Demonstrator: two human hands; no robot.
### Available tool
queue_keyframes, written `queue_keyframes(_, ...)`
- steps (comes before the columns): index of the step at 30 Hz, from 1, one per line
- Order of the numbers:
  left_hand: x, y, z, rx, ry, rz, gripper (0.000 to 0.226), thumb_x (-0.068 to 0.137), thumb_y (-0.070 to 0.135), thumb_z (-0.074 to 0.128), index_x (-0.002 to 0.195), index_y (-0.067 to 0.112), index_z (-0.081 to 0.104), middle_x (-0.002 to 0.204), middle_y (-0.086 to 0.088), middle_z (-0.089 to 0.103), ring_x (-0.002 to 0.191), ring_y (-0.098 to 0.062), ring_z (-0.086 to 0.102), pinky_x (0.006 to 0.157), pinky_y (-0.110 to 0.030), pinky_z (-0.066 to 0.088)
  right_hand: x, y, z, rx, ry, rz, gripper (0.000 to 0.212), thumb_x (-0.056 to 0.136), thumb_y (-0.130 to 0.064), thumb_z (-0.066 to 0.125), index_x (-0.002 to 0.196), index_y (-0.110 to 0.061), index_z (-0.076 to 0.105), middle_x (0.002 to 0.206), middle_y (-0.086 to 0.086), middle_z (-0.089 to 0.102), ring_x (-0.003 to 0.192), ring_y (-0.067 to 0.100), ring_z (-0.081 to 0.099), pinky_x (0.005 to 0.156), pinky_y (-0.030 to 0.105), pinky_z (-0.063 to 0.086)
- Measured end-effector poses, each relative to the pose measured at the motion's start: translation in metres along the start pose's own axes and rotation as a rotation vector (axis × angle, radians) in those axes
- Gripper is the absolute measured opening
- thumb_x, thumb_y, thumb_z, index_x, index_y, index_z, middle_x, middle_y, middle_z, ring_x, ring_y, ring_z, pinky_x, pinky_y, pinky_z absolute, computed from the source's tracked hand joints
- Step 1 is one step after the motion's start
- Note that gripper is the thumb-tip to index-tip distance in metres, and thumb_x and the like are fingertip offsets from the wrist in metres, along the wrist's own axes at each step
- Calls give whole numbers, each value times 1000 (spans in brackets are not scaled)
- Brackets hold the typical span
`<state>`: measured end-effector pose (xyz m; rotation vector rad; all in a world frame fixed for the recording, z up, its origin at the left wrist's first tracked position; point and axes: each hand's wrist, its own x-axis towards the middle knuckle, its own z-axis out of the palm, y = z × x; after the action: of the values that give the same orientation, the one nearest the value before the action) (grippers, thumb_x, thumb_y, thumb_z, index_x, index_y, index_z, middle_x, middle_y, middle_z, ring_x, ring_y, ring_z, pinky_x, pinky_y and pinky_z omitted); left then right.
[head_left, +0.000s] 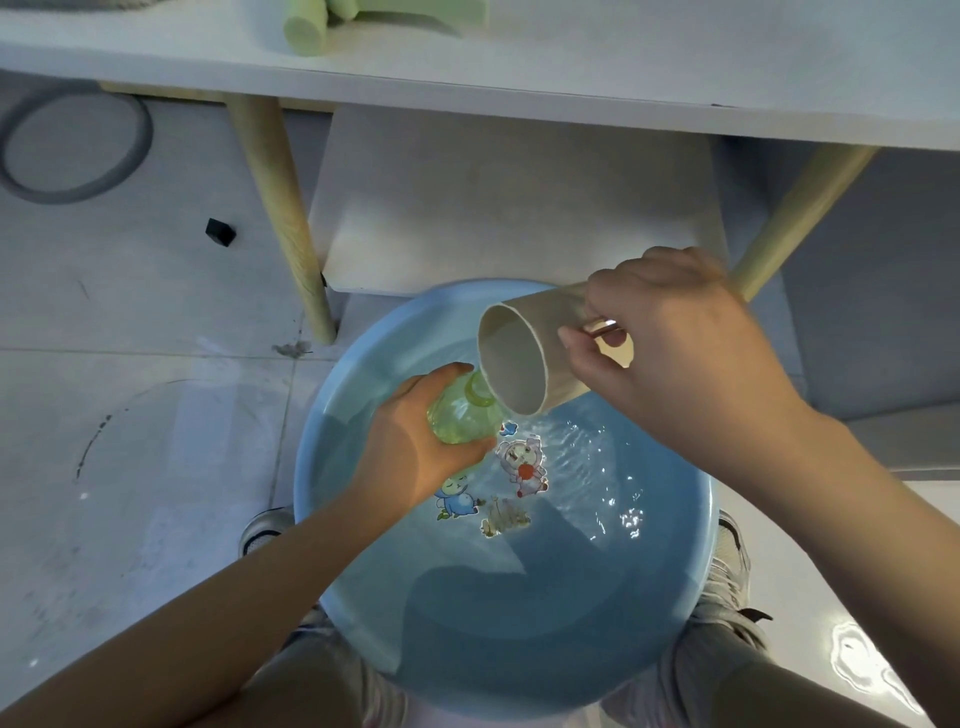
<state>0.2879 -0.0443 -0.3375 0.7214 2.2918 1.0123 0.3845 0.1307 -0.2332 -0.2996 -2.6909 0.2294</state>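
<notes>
My left hand grips a small clear green bottle over a round blue basin that holds rippling water and has cartoon stickers on its bottom. My right hand holds a beige mug by its handle. The mug is tipped on its side, its open mouth facing left and down, its rim right at the bottle's green neck. The bottle's lower part is hidden in my palm.
The basin stands on the tiled floor between my two shoes. Behind it a white table on wooden legs carries green objects. A grey hose loop and a small black block lie at the left.
</notes>
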Motion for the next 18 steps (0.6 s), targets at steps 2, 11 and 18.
queue_keyframes(2, 0, 0, 0, -2, -2, -4, 70, 64, 22, 86, 127, 27, 56, 109, 14, 52, 98, -1, 50, 88, -7, 32, 0, -1, 0, -10, -5, -12, 23, 77, -24, 53, 63, -6, 53, 56, 5, 51, 57, 27, 46, 65, 35, 42)
queue_keyframes(11, -1, 5, -1, -32, -26, -39, 66, 67, 19, 85, 125, 27, 56, 96, 19, 53, 93, -2, 50, 72, 10, 28, -1, -3, -1, -16, 12, -55, 18, 75, -17, 60, 62, -7, 52, 57, 4, 49, 60, 21, 37, 67, 32, 31)
queue_keyframes(18, -3, 7, -2, -51, -40, -42, 61, 67, 18, 84, 118, 35, 56, 88, 28, 53, 90, -1, 50, 71, 9, 30, 1, -4, -2, -17, 34, -57, 19, 75, -15, 61, 62, -7, 51, 57, 4, 48, 64, 17, 29, 67, 30, 29)
